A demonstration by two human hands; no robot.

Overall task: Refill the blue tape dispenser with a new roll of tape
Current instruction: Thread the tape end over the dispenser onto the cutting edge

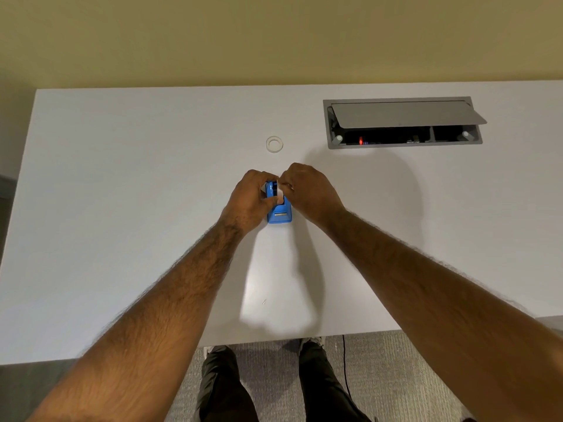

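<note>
The blue tape dispenser (279, 215) stands on the white table (122, 208) at the middle, its cutter end toward me. My left hand (251, 199) grips the dispenser's left side. My right hand (307, 190) pinches a pale roll or strip of tape (278, 190) at the dispenser's top slot; my fingers hide most of it. A second, clear tape ring (274, 144) lies flat on the table just beyond both hands, apart from them.
A grey cable box (402, 121) with its lid propped open is set into the table at the back right. The table's near edge runs just above my legs (274, 385). A wall stands behind the table.
</note>
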